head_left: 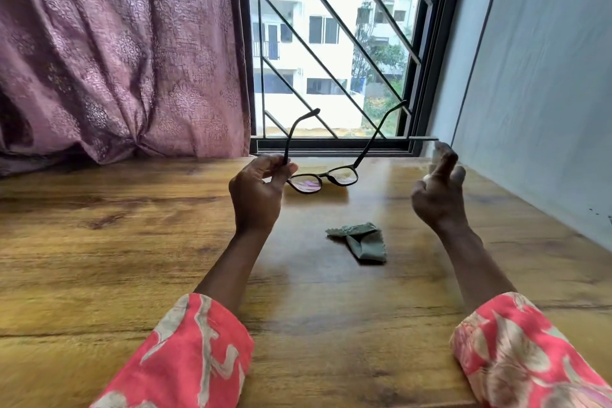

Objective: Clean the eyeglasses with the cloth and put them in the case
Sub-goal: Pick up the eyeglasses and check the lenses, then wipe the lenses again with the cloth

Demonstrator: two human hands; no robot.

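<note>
left hand (256, 195) pinching eyeglasses (323, 179) — cloth (361, 240) beside

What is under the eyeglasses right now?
The eyeglasses, held by the left hand, hang over bare wooden table. The cloth lies nearer the person, not beneath them. No case is visible. The left hand hides part of one lens.

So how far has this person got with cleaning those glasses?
Early on, it seems. The left hand has a grip on one temple arm of the opened eyeglasses, held up over the wooden table. The right hand is open and empty. The grey cloth lies folded on the table, untouched, so wiping looks not yet begun. No case is in view, so stowing is left too.
</note>
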